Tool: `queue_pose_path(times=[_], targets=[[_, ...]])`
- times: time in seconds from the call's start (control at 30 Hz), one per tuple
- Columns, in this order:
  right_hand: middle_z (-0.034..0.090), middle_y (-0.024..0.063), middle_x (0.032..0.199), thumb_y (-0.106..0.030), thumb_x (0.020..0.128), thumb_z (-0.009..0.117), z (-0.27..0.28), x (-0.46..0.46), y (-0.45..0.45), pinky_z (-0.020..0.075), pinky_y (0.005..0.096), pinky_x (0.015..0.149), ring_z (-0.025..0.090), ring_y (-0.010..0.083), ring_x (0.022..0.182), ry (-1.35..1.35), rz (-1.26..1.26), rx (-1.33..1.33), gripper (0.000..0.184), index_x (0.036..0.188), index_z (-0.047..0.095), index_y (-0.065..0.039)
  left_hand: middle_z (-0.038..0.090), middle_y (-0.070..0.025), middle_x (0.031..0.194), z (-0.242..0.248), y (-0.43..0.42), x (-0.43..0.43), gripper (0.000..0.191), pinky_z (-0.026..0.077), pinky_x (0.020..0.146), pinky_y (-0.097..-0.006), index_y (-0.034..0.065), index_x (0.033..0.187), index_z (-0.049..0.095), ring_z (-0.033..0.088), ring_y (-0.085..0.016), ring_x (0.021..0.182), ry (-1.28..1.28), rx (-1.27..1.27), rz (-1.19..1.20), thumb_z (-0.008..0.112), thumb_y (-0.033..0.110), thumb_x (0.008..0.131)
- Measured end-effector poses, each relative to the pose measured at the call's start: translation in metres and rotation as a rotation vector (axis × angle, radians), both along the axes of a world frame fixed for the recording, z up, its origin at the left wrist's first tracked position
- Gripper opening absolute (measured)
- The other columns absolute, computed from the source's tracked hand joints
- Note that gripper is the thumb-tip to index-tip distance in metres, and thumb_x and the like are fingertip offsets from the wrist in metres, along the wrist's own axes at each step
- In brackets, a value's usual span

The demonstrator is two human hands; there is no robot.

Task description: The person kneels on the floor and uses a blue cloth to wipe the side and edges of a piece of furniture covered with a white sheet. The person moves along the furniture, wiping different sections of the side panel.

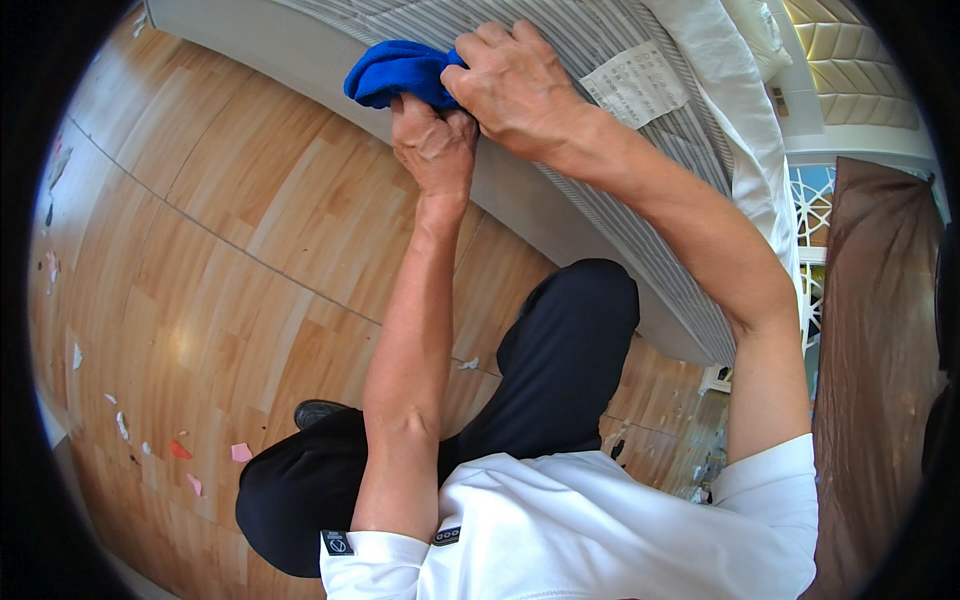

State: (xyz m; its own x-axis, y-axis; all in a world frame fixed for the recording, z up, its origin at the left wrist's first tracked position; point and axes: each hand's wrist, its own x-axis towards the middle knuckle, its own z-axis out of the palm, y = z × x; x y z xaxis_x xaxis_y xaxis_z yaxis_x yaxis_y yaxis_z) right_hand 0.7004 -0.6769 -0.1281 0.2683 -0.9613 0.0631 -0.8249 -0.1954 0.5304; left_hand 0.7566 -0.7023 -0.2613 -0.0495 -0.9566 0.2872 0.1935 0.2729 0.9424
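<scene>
A bunched blue cloth [401,71] is pinched between my two hands at the side of a grey-striped mattress or bed edge [592,195]. My left hand [436,142] grips its lower part from below, with the fingertips hidden in the folds. Beside it, my right hand [517,82] has curled fingers over the cloth's right end, which mostly disappears under them. A white fabric label [634,84] with printed writing lies on the striped fabric near my right wrist.
White bedding [731,97] drapes along the bed's right side. A brown sheer cloth [870,360] hangs farther right, next to a white lattice [814,210]. Scraps of pink paper [241,452] and white bits litter the wood-pattern floor [247,247]. My bent knees [577,345] are below the bed edge.
</scene>
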Motion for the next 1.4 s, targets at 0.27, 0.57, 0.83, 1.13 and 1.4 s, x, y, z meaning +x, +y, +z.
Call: queue_pose_path(times=[0.27, 0.57, 0.83, 1.13, 1.4], targets=[[0.062, 0.0165, 0.082, -0.015, 0.079, 0.063, 0.049, 0.002, -0.018, 0.05, 0.0448, 0.076, 0.062, 0.0325, 0.086, -0.037, 0.176, -0.086, 0.012, 0.074, 0.067, -0.004, 0.061, -0.0248, 0.096, -0.005, -0.003, -0.009, 0.025, 0.049, 0.073, -0.0516, 0.0024, 0.107, 0.061, 0.06, -0.047, 0.087, -0.081, -0.116, 0.129, 0.061, 0.003, 0.083], [0.065, 0.0112, 0.087, -0.004, 0.083, 0.067, 0.155, -0.013, -0.039, 0.0536, 0.0383, 0.079, 0.066, 0.0281, 0.085, -0.073, 0.333, 0.062, 0.012, 0.094, 0.073, -0.004, 0.056, -0.0245, 0.093, 0.009, -0.003, -0.012, 0.023, 0.047, 0.071, -0.0514, 0.0005, 0.103, 0.061, 0.058, -0.046, 0.083, -0.133, -0.121, 0.193, 0.058, -0.002, 0.08], [0.067, 0.009, 0.095, 0.004, 0.081, 0.071, 0.144, -0.052, -0.053, 0.0538, 0.0335, 0.081, 0.066, 0.0249, 0.089, -0.348, 0.535, 0.114, 0.026, 0.105, 0.072, -0.005, 0.059, -0.0251, 0.101, 0.007, -0.008, -0.003, 0.026, 0.049, 0.077, -0.0497, 0.0016, 0.108, 0.065, 0.059, -0.046, 0.089, -0.063, -0.094, 0.169, 0.058, -0.002, 0.083], [0.069, 0.0109, 0.097, 0.004, 0.08, 0.072, 0.124, -0.07, -0.058, 0.056, 0.0323, 0.08, 0.068, 0.0253, 0.088, -0.456, 0.648, -0.022, 0.028, 0.107, 0.074, -0.004, 0.056, -0.0237, 0.102, 0.01, -0.011, -0.008, 0.029, 0.049, 0.078, -0.0467, -0.0002, 0.111, 0.066, 0.058, -0.043, 0.089, -0.049, -0.13, 0.236, 0.057, -0.005, 0.083], [0.069, 0.0109, 0.092, 0.004, 0.077, 0.073, 0.116, -0.064, -0.057, 0.0566, 0.0323, 0.075, 0.068, 0.0247, 0.085, -0.515, 0.637, -0.09, 0.027, 0.103, 0.074, -0.003, 0.052, -0.025, 0.104, 0.032, 0.001, -0.009, 0.028, 0.046, 0.079, -0.0417, -0.0007, 0.11, 0.066, 0.053, -0.039, 0.091, -0.065, -0.284, 0.233, 0.06, -0.003, 0.082]])
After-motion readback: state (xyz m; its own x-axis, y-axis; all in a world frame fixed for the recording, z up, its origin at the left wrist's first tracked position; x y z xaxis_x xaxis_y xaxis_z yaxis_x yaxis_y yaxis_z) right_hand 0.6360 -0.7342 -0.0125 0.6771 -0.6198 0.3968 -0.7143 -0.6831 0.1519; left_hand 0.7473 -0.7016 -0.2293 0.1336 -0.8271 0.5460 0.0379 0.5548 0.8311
